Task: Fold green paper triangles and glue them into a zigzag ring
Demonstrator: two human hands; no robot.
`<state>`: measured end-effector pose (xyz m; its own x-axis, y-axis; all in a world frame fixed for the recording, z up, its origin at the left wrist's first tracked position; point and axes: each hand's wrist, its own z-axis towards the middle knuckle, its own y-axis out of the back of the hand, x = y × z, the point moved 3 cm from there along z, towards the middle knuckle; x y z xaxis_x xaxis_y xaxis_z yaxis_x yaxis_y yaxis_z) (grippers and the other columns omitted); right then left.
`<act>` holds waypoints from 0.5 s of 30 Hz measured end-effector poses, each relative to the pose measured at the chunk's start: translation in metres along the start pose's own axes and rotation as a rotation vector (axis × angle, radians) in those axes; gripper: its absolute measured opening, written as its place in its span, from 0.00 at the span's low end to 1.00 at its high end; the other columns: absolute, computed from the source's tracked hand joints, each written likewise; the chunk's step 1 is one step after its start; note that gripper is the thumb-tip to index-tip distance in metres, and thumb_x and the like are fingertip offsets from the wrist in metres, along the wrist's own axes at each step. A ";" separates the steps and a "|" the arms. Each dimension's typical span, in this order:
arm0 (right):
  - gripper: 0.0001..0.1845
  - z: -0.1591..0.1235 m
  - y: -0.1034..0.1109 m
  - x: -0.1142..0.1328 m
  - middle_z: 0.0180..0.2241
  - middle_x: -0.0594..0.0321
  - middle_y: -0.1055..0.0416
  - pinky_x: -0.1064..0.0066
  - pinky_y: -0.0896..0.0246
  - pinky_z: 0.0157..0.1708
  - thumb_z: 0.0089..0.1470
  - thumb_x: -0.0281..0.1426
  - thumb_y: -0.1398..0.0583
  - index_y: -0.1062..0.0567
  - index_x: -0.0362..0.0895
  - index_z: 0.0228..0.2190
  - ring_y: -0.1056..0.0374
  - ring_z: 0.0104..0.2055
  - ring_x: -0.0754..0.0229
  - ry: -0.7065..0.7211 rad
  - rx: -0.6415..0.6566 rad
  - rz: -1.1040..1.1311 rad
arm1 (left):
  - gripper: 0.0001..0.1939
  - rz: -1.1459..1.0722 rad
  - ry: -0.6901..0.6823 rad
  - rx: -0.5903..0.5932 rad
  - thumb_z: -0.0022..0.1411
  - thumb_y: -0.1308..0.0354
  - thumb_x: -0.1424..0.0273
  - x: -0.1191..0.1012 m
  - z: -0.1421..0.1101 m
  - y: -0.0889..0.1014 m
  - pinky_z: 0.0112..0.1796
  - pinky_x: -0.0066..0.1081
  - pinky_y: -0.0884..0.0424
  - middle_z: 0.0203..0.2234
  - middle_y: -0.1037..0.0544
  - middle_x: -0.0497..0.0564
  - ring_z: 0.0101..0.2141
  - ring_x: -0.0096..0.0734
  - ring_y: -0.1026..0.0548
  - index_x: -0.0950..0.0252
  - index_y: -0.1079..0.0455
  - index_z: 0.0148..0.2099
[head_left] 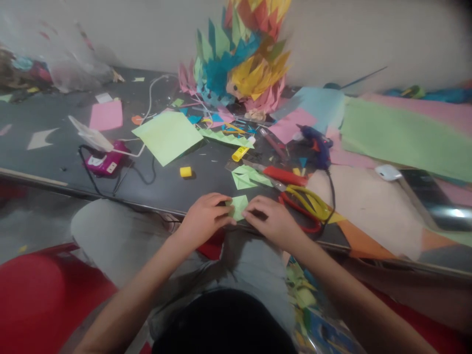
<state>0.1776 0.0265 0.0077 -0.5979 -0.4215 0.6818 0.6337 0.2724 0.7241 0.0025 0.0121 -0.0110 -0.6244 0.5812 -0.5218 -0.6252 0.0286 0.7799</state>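
Paper, small green piece: at the near edge of the table, between your hands. Left hand: fingers loosely curved at its left side; whether they pinch, cannot tell. Right hand: thumb and forefinger closed on its right side. Step, judged: folding; your next move calls for aligned edges and a firm crease. Hidden: paper's underside, left margin. Blurred: fold lines. Cut off: paper sculpture's top.
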 end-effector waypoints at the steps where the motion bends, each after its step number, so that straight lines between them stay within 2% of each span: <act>1: 0.07 0.000 0.000 0.000 0.29 0.61 0.31 0.69 0.41 0.34 0.53 0.31 0.43 0.28 0.44 0.25 0.34 0.33 0.61 -0.015 -0.003 -0.006 | 0.09 -0.002 0.003 -0.004 0.57 0.40 0.67 -0.001 0.000 0.000 0.46 0.42 0.30 0.43 0.25 0.52 0.44 0.37 0.29 0.63 0.25 0.40; 4: 0.07 -0.001 -0.003 0.001 0.28 0.62 0.33 0.69 0.42 0.34 0.52 0.30 0.43 0.30 0.44 0.23 0.35 0.32 0.61 -0.050 -0.025 -0.032 | 0.08 -0.004 0.008 -0.011 0.58 0.41 0.69 -0.003 0.000 0.001 0.46 0.41 0.30 0.43 0.25 0.52 0.43 0.36 0.29 0.63 0.25 0.40; 7: 0.07 0.000 -0.006 0.001 0.27 0.63 0.34 0.70 0.44 0.33 0.51 0.29 0.43 0.31 0.44 0.22 0.36 0.32 0.61 -0.067 -0.046 -0.067 | 0.10 0.002 0.016 -0.011 0.57 0.40 0.66 -0.005 -0.001 0.002 0.47 0.43 0.30 0.43 0.25 0.53 0.45 0.37 0.29 0.63 0.26 0.41; 15: 0.08 0.004 -0.010 0.005 0.24 0.64 0.37 0.70 0.47 0.30 0.49 0.26 0.44 0.36 0.44 0.21 0.40 0.29 0.61 -0.065 -0.046 -0.186 | 0.12 0.026 0.009 -0.005 0.57 0.40 0.65 -0.006 -0.003 0.003 0.48 0.44 0.31 0.45 0.25 0.54 0.46 0.38 0.29 0.64 0.26 0.43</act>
<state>0.1667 0.0254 0.0044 -0.7360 -0.4039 0.5432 0.5302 0.1548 0.8336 0.0031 0.0063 -0.0060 -0.6443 0.5746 -0.5046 -0.6111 0.0098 0.7915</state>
